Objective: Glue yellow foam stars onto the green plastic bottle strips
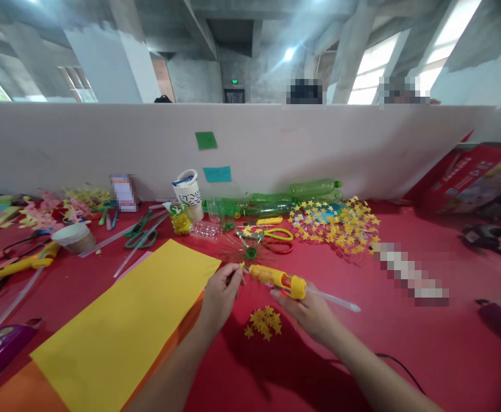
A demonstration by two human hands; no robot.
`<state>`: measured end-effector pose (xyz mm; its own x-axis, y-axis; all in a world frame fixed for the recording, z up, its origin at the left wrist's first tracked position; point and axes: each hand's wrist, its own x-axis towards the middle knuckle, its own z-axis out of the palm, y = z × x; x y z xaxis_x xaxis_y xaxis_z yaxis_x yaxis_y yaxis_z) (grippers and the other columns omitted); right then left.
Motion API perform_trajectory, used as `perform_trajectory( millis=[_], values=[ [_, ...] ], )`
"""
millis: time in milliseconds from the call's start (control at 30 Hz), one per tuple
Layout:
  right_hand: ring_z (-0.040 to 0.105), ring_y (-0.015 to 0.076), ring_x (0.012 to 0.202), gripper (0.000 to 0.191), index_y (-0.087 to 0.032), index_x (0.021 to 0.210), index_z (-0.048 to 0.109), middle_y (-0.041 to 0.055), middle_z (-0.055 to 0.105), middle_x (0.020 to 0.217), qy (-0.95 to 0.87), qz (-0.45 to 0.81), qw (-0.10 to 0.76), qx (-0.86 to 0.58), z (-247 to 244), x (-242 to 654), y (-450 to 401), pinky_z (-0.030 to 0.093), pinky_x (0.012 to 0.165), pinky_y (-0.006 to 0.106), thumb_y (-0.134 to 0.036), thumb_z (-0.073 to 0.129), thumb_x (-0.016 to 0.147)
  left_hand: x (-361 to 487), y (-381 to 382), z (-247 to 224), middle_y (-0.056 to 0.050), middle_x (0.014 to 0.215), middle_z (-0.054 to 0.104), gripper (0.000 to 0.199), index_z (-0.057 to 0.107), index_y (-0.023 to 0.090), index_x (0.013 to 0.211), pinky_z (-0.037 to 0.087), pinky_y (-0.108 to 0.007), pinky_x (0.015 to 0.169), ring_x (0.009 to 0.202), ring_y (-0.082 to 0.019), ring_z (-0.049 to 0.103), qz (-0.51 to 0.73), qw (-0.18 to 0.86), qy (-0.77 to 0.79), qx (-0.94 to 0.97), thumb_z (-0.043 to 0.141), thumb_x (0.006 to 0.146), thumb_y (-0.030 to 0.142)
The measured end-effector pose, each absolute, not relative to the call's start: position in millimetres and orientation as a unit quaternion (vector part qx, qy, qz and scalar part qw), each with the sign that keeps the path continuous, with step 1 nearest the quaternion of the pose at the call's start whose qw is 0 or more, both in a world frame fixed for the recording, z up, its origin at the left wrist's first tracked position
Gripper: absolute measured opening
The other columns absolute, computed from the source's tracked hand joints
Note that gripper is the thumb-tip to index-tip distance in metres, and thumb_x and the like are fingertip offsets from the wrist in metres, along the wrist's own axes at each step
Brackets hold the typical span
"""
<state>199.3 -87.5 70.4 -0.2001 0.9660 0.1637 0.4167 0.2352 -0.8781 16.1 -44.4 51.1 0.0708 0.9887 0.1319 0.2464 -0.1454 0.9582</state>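
The left hand (221, 293) pinches a star (243, 267) between closed fingers at the glue gun (278, 279) tip; the right hand (305, 310) grips the gun. Beyond it, the cut bottle (251, 252) seems sparsely starred; before it, a star pile (264, 323) lies unattached.

I've got a red tabletop (430, 343) on my feed, whitish divider (259, 143) behind it, grey concrete ceiling (202, 28), glaring lamp (289, 54), windows (373, 63) either side.

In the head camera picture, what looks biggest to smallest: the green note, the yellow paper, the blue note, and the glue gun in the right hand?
1. Yellow paper
2. Glue gun
3. Green note and blue note: they look too alike to rank.
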Motion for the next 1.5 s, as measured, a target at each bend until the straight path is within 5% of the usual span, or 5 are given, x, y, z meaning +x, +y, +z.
perform_trajectory(
  millis=[800, 1067, 1500],
  values=[
    [0.052, 0.0148, 0.064, 0.027, -0.015, 0.083, 0.062, 0.0034, 0.063, 0.073, -0.706, 0.329, 0.363, -0.512, 66.9, 200.5, -85.0, 0.043, 0.06, 0.023, -0.037, 0.047, 0.085, 14.9, -44.2, 49.9, 0.004, 0.058, 0.052, 0.022, 0.053, 0.018, 0.071, 0.033, -0.02, 0.045, 0.045, -0.009, 0.042, 0.445, 0.402, 0.507, 0.619, 0.044, 0.083, 0.035],
    [0.057, 0.0182, 0.071, 0.03, -0.015, 0.098, 0.063, 0.006, 0.066, 0.084, -0.688, 0.363, 0.367, -0.51, 66.5, 199.1, -85.0, 0.044, 0.064, 0.025, -0.037, 0.048, 0.084, 15.3, -44.0, 48.7, 0.003, 0.059, 0.053, 0.021, 0.055, 0.018, 0.075, 0.034, -0.02, 0.045, 0.045, -0.009, 0.044, 0.446, 0.4, 0.508, 0.619, 0.045, 0.083, 0.035],
    [0.056, 0.0157, 0.067, 0.027, -0.014, 0.092, 0.064, 0.0047, 0.067, 0.079, -0.686, 0.351, 0.376, -0.514, 67.0, 199.5, -85.9, 0.044, 0.061, 0.023, -0.036, 0.05, 0.083, 14.6, -43.6, 46.9, 0.003, 0.058, 0.052, 0.021, 0.055, 0.018, 0.076, 0.034, -0.02, 0.045, 0.045, -0.009, 0.043, 0.447, 0.402, 0.509, 0.616, 0.045, 0.082, 0.034]
  ],
)
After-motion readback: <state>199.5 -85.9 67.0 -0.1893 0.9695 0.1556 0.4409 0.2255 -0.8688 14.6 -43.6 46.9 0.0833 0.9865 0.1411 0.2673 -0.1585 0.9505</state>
